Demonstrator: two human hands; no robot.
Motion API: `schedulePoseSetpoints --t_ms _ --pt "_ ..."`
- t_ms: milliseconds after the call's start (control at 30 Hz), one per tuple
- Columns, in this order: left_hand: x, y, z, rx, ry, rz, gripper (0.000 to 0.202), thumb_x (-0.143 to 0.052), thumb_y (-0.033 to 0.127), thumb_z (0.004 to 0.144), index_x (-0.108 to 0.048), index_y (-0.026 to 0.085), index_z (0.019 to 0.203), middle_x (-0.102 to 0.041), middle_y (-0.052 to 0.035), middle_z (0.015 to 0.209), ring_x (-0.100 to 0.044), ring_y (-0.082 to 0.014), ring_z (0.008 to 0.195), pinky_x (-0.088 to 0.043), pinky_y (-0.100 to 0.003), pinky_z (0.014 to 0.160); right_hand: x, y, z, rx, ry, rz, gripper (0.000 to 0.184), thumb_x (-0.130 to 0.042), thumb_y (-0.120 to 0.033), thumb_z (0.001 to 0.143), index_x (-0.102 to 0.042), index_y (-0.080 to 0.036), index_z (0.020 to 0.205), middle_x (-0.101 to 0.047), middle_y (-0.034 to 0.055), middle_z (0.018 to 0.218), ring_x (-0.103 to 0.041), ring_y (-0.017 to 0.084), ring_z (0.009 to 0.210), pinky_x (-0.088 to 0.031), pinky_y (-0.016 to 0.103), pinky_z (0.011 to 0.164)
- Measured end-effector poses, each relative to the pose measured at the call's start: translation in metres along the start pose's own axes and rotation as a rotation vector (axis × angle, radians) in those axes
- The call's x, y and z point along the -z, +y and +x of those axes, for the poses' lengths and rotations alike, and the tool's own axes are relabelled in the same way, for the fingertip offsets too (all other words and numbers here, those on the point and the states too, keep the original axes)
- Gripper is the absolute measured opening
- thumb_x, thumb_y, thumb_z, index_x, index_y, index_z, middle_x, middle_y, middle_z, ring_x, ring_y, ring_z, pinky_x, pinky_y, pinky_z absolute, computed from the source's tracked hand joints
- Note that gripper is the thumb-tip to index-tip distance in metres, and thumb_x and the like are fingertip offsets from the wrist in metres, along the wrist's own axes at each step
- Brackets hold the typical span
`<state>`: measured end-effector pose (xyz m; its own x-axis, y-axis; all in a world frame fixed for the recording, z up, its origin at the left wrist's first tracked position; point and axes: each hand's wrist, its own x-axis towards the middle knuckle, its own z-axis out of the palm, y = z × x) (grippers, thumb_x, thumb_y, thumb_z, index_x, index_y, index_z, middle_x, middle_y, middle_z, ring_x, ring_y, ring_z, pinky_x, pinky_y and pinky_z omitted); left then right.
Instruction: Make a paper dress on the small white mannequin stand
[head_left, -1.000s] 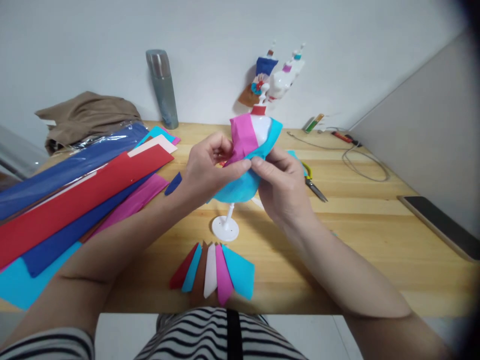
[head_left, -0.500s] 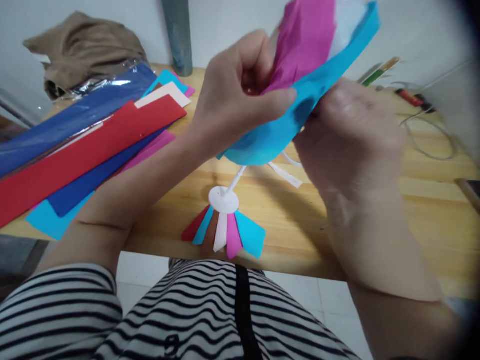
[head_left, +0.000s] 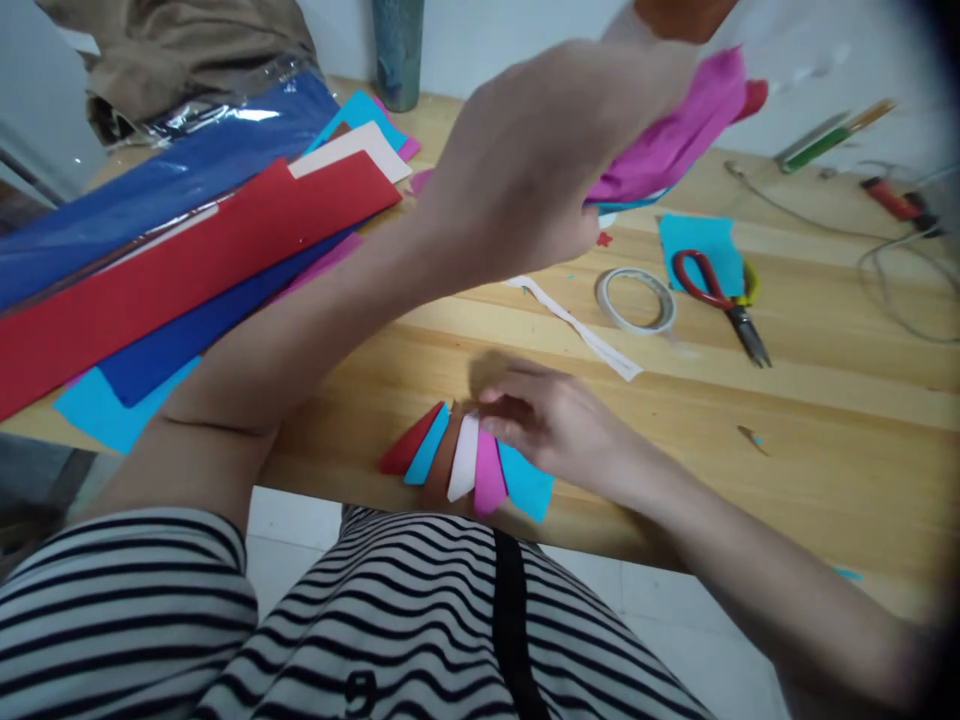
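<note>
In the head view, the left hand [head_left: 540, 170] is raised in the upper middle of the frame, its fingers closed around a bundle of magenta paper [head_left: 671, 140] with a sliver of light blue under it. The bundle sticks out toward the upper right; what lies inside it is blurred and probably hidden by the hand.

Lower down, near the centre, the right hand [head_left: 551, 420] rests on the wooden table [head_left: 825, 440] with its fingers loosely curled and their tips touching a fan of paper petals [head_left: 469, 465]: red, light blue, brown, white, magenta and light blue again. The fan lies at the near table edge. Nothing is pinched in this hand; the fingers lie on the white and magenta petals.

To the right of centre lie a ring of clear tape [head_left: 636, 300], a white paper strip [head_left: 577, 330], and red-handled scissors [head_left: 720, 300] resting partly on a light blue paper scrap [head_left: 701, 240]. Long sheets of red paper [head_left: 172, 270] and blue paper [head_left: 150, 190] fill the left. A grey bottle [head_left: 397, 50] and a brown cloth [head_left: 172, 40] sit at the top left. A striped shirt [head_left: 375, 620] fills the bottom.
</note>
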<state>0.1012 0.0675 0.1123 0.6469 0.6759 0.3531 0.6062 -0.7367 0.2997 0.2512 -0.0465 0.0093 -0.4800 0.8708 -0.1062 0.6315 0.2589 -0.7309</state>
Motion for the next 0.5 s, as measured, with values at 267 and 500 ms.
schedulePoseSetpoints --t_ms 267,500 --pt "-0.015 0.001 -0.002 -0.044 -0.068 -0.058 0.051 -0.056 0.003 0.079 -0.012 0.030 0.075 -0.031 0.0012 0.080 -0.062 -0.0468 0.125 -0.039 -0.051 0.102 -0.016 -0.005 -0.005 0.008 0.009 -0.112 0.015 -0.060 -0.010 0.082 -0.054 -0.021 0.074 -0.057 0.0033 0.082 -0.048 0.015 0.066 -0.035 0.029 0.060" --pt "-0.006 -0.025 0.005 0.023 0.216 -0.415 0.041 -0.062 0.004 0.074 -0.028 0.022 0.059 -0.033 0.0074 0.069 -0.051 -0.0085 0.076 -0.034 -0.033 0.082 0.009 0.009 -0.004 -0.291 0.076 0.591 0.026 -0.079 -0.026 0.071 -0.054 -0.021 0.064 -0.052 -0.0049 0.058 -0.044 0.011 0.053 -0.032 0.025 0.051"
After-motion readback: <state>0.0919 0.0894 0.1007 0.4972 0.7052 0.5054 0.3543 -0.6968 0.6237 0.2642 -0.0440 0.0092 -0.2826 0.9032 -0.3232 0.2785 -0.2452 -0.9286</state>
